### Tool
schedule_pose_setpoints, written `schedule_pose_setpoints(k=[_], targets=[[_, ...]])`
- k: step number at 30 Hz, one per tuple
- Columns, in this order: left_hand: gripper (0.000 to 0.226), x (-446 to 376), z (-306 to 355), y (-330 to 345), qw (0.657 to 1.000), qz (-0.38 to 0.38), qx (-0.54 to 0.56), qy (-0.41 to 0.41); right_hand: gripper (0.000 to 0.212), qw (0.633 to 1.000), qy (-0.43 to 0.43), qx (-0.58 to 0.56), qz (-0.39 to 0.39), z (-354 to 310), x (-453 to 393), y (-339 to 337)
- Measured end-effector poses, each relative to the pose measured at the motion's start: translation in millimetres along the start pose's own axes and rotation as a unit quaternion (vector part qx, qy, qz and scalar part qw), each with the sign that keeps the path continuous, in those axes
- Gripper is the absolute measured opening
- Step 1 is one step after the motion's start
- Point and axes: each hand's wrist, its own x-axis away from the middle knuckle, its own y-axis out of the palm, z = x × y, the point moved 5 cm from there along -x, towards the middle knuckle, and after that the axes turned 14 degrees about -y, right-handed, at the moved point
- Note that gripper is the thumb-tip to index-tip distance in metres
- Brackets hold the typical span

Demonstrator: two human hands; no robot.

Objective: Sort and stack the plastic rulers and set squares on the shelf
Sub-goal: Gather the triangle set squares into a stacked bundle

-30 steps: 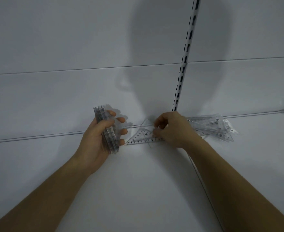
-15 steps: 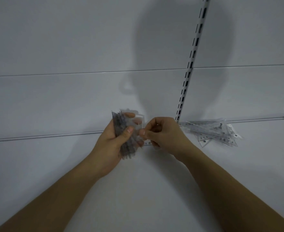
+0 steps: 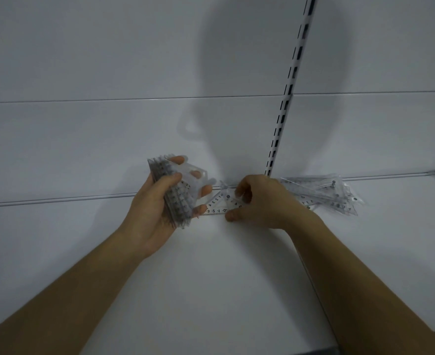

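Clear plastic fills my left hand point(image 3: 154, 213): a stack of set squares point(image 3: 176, 193) stands on edge in it, thumb curled across the near face, fingers point(image 3: 206, 190) wrapped round the far side so their tips show through and past the transparent plastic. The stack is held above the shelf point(image 3: 211, 290), tilted a little, its printed scales bunched into a dark band along the edge facing me.

My right hand point(image 3: 265, 203) is just beside it, knuckles up, fingers bent close together. Thumb and fingertips pinch a single set square point(image 3: 220, 203) that lies low at the shelf's back; its numbered edge runs left toward the stack and nearly meets the lower fingers of my left hand. I cannot tell whether that piece lies flat on the shelf or is lifted slightly.

Behind and to the right of my right hand, a loose pile of rulers and set squares point(image 3: 326, 196) lies on the shelf against the white back panel point(image 3: 108, 139), pieces crossing at mixed angles. My right wrist hides the pile's near left end. A slotted upright point(image 3: 285, 103) rises from just behind my right hand. A shadow point(image 3: 249, 85) of a head falls across the panel.
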Motion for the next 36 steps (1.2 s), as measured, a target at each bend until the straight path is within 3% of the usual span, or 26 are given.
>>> schedule_pose_setpoints(k=[3, 5, 9, 16, 19, 21, 27, 29, 31, 33, 36], targets=[[0.044, 1.0, -0.3, -0.6, 1.000, -0.003, -0.007, -0.002, 0.015, 0.992, -0.018, -0.074, 0.101, 1.8, -1.0, -10.3], [0.043, 2.2, 1.0, 0.1, 1.000, -0.013, -0.004, -0.001, 0.006, 0.969, -0.035, -0.191, 0.153, 1.9, -0.9, -18.2], [0.034, 2.5, 3.3, 0.5, 0.998, -0.058, 0.022, 0.000, 0.029, 0.919, -0.074, -0.361, 0.143, -7.9, 2.2, -23.1], [0.026, 5.4, -0.7, 6.9, 0.994, -0.074, 0.070, -0.047, 0.014, 0.835, -0.071, -0.522, 0.156, -20.7, 3.9, -21.1], [0.026, 7.4, -0.8, 10.8, 0.990, -0.086, 0.088, -0.062, 0.036, 0.782, -0.067, -0.592, 0.184, -22.1, 6.1, -23.4], [0.026, 7.3, -1.5, 9.4, 0.993, -0.072, 0.072, -0.058, 0.046, 0.769, -0.083, -0.606, 0.186, -25.5, 7.7, -23.5], [0.031, 4.9, -4.1, 5.5, 0.999, -0.037, -0.005, -0.032, 0.049, 0.813, -0.093, -0.505, 0.274, -30.1, 10.1, -22.2], [0.034, 3.5, -3.4, 3.8, 0.999, -0.019, -0.026, 0.002, 0.036, 0.820, -0.103, -0.463, 0.320, -28.6, 12.4, -27.4], [0.039, 3.1, -1.7, 3.0, 0.998, -0.004, -0.053, 0.042, 0.021, 0.851, -0.120, -0.365, 0.358, -27.3, 15.5, -31.3], [0.043, 3.9, -1.6, 4.6, 0.995, 0.006, -0.081, 0.060, 0.017, 0.885, -0.155, -0.245, 0.365, -33.7, 17.8, -26.8], [0.044, 5.2, -4.7, 9.3, 0.993, -0.013, -0.106, 0.057, 0.011, 0.906, -0.248, -0.120, 0.321, -54.1, 16.8, -7.1]])
